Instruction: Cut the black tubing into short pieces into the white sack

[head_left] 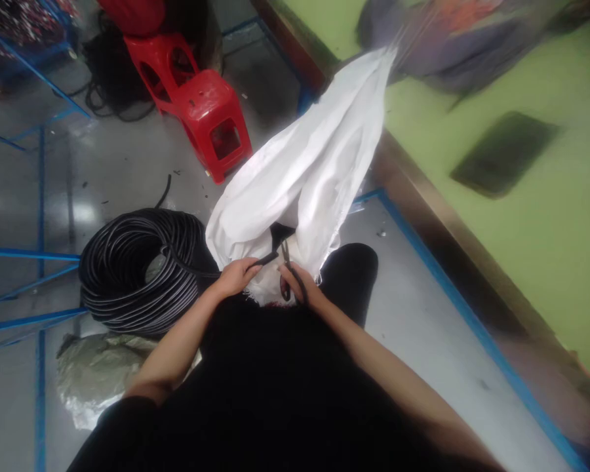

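Between the fingers of my left hand (236,276) is the end of a black hose (268,259), which runs back to a large coil of black hose (122,269) on the floor at the left. My right hand (299,282) is closed round the handles of a pair of scissors (286,254). The scissor blades point away from me, just right of the hose tip and apart from it. A white woven sack (285,170) lies open over my lap beneath both hands, its far end drawn up toward the table edge.
Red plastic stools (211,111) stand on the floor ahead. A green-topped table (423,151) runs along the right, with a dark flat object (506,154) on it. Blue metal bars (29,252) reach in from the left. Crumpled plastic wrapping (98,373) sits below the coil.
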The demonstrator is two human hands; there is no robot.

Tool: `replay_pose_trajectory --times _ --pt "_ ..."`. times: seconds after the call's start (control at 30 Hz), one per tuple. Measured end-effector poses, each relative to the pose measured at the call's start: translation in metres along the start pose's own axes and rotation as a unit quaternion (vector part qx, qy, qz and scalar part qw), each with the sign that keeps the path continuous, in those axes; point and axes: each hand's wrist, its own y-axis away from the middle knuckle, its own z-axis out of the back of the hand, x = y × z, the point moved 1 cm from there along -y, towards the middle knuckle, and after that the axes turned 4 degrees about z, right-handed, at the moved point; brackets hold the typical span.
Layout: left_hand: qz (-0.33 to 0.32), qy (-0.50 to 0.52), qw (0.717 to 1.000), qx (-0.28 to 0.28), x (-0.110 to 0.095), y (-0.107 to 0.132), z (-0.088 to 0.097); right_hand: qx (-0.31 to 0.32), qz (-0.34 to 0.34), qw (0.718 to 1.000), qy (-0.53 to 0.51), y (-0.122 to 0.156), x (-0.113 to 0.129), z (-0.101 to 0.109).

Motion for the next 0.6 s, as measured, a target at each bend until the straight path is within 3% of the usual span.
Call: replay_pose_trajectory --times 0.17,0.33,0.6 --pt "0.022 -0.020 0.999 -0.033 0.001 -0.004 0.010 0.050 0.022 0.993 0.107 0.006 -0.009 -0.003" --pt "0.011 -0.027 1.000 0.009 -0.004 -0.004 0.006 0.081 0.036 0.977 0.196 0.005 -0.010 -0.008" --pt "-0.004 -0.002 0.999 0.051 -0.009 -0.004 0.002 0.087 0.045 0.974 0.207 0.004 -0.011 -0.011"
